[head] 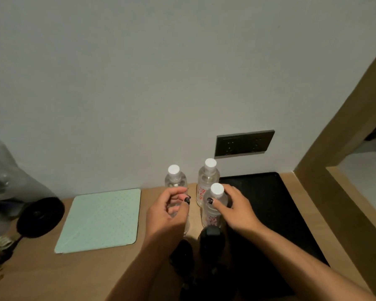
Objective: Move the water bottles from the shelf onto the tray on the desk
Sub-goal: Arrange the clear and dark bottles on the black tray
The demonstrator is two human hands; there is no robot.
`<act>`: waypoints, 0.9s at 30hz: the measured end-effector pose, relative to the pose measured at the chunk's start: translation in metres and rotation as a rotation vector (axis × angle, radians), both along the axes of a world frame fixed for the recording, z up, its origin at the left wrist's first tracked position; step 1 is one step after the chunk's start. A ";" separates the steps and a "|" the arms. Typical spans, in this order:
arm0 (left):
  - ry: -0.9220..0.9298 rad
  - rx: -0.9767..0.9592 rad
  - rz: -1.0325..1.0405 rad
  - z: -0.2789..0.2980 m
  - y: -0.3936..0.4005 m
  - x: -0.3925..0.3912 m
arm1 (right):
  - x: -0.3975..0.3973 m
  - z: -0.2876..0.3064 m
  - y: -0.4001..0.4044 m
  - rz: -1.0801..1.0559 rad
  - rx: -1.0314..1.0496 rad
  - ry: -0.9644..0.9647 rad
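Observation:
Three clear water bottles with white caps stand upright near the wall on the wooden desk (pixel 96 279). My left hand (pixel 166 213) curls its fingers and thumb round the left bottle (pixel 175 181). My right hand (pixel 236 210) grips the nearest bottle (pixel 214 208) just below its cap. The third bottle (pixel 207 181), with a red-printed label, stands free behind it. A black tray (pixel 274 205) lies flat on the desk right of the bottles. The two right bottles are at its left edge; I cannot tell if they stand on it.
A pale green flat case (pixel 100 220) lies left of the bottles. A black round object (pixel 40 216) sits further left, under a grey shape. A dark socket plate (pixel 244 143) is on the wall. A wooden frame (pixel 343 135) borders the right. Dark blurred items (pixel 211 246) sit near the desk front.

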State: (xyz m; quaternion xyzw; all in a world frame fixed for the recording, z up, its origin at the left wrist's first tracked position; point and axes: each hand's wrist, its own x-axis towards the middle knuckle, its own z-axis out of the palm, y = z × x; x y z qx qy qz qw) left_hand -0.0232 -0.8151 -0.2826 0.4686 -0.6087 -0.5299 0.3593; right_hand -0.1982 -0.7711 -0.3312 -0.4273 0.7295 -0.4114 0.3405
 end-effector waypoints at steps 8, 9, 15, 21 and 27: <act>0.007 0.018 -0.058 0.002 0.004 -0.016 | -0.023 0.000 0.000 -0.009 -0.056 -0.106; -0.002 0.010 -0.066 -0.001 0.004 -0.018 | -0.028 0.003 0.001 -0.033 -0.082 -0.129; -0.115 -0.002 -0.156 -0.014 0.007 -0.034 | -0.066 0.049 0.004 -0.069 -0.127 -0.097; -0.261 -0.013 -0.299 -0.026 0.017 -0.061 | -0.112 0.064 -0.012 -0.041 -0.069 0.107; -0.252 -0.080 -0.316 -0.029 0.014 -0.082 | -0.139 0.029 -0.029 -0.080 -0.017 0.072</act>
